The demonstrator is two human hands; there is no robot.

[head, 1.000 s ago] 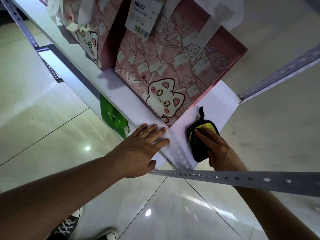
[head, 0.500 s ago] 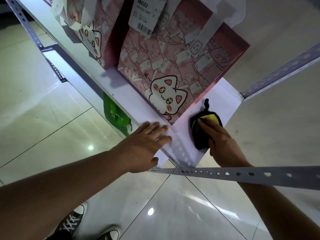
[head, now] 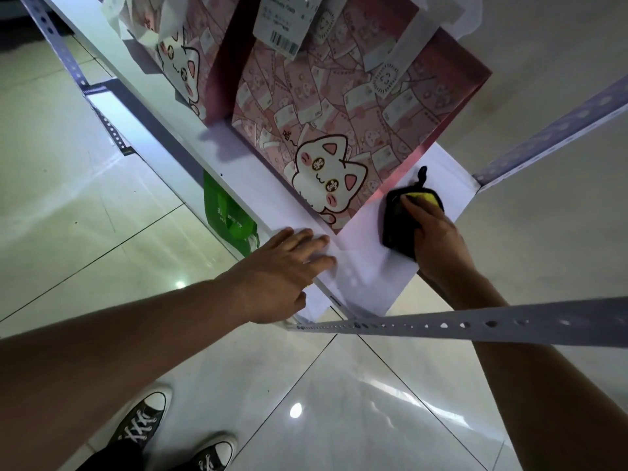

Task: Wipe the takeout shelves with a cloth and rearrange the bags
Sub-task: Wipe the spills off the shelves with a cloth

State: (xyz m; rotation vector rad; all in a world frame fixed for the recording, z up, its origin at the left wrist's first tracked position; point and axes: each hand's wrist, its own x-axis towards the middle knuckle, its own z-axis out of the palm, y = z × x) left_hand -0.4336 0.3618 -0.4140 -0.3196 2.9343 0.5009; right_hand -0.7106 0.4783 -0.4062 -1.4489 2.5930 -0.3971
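A white shelf (head: 360, 266) carries two pink cat-print takeout bags, a near one (head: 343, 130) with a paper receipt hanging on it and another (head: 176, 59) further left. My right hand (head: 433, 236) presses a black and yellow cloth (head: 397, 222) flat on the shelf's bare right end, right beside the near bag's corner. My left hand (head: 292, 266) lies flat with fingers spread on the shelf's front edge, just in front of the near bag, holding nothing.
A perforated metal upright (head: 475, 322) crosses in front of my right forearm. Another post (head: 557, 130) stands at the right, one more at the far left (head: 54, 39). A green bag (head: 227, 215) sits on a lower level. My shoes (head: 142, 423) stand on the glossy tile floor.
My right hand has slid the cloth along the shelf away from its front edge toward the back right corner. The left hand has stayed on the front edge.
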